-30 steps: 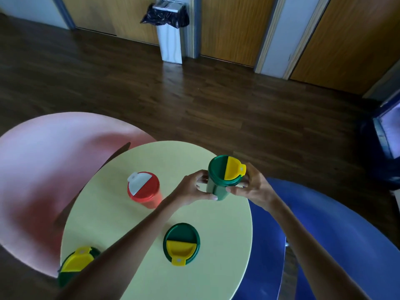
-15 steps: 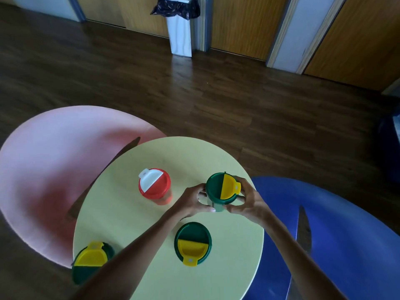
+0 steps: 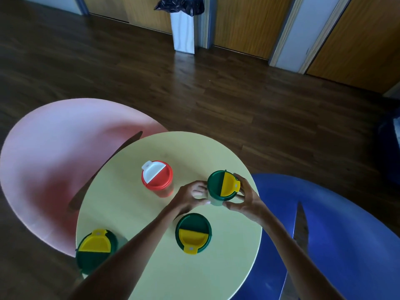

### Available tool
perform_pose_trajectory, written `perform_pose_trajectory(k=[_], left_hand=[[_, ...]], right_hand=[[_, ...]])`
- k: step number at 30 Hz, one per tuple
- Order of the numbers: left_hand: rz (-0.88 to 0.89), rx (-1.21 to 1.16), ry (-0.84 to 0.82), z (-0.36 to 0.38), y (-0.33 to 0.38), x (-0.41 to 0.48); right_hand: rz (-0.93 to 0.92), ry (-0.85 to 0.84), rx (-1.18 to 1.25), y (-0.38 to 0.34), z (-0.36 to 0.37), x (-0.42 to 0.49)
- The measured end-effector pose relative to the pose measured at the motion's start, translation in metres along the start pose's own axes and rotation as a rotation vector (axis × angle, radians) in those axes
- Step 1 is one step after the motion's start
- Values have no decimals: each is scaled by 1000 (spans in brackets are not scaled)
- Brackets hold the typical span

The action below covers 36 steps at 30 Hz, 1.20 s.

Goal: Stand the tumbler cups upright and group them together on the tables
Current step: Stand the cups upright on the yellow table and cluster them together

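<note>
Fig.: head view, looking down on three round counters. The yellow counter (image 3: 134,213) is in the middle and overlaps the pink counter (image 3: 54,159) at left & the blue counter (image 3: 346,234) at right. Four tumblers, all lids up, are on or over the yellow one.

(a) held tumbler (image 3: 223,186): green lid w/ yellow flap, tab pointing right; pale green body shows just below the lid. Upright, near the right edge of the yellow counter. Base is hidden by lid & fingers, so contact w/ the counter cannot be told.
(b) left hand (image 3: 188,199): grip curled on the cup's left side, thumb on the near side of the body.
(c) right hand (image 3: 246,200): grip curled round the right side, fingers by the flap tab, thumb at the near side. Both grips hold the same cup, thumbs close together.
(d) red tumbler (image 3: 157,177): red lid w/ white flap, upright, just left of the left hand, not touching it.
(e) near green tumbler (image 3: 193,232): yellow flap toward the viewer, upright, btwn the two forearms, just below the hands.
(f) edge green tumbler (image 3: 95,250): at the near-left rim of the yellow counter, flap on the far side, partly covered by the left forearm; well apart from the others.

Background: dark wood floor (image 3: 216,94), white bin (image 3: 183,29) w/ black bag, wooden doors (image 3: 244,22).
</note>
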<state>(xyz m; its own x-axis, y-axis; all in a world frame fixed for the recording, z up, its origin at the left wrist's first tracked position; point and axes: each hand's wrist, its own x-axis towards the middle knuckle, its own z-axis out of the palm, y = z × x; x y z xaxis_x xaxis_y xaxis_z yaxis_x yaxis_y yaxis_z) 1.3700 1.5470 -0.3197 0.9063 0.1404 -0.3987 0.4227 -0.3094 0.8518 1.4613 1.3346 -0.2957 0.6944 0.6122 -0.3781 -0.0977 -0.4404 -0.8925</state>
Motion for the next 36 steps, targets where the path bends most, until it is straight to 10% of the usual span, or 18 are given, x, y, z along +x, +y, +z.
perform_pose_trajectory(k=[8,12,18,22,28,36], left_hand=[[-56,-289,97,-21,32,-64],[113,-356,361,-31,36,-127],[131,236,824,-54,-20,-217],[-235,392,630,-72,-54,-250],[-227,367,511,-87,-68,-254],[-433,416,712,-70,-52,-247]], right_hand=[[-83,395,-17,-26,5,-64],[-203,327,-79,-51,26,-102],[-258,124,-340,-63,70,-121],[-190,76,-630,-63,96,-110],[-101,83,-861,-56,128,-95],[-183,-19,-868,-49,117,-90]])
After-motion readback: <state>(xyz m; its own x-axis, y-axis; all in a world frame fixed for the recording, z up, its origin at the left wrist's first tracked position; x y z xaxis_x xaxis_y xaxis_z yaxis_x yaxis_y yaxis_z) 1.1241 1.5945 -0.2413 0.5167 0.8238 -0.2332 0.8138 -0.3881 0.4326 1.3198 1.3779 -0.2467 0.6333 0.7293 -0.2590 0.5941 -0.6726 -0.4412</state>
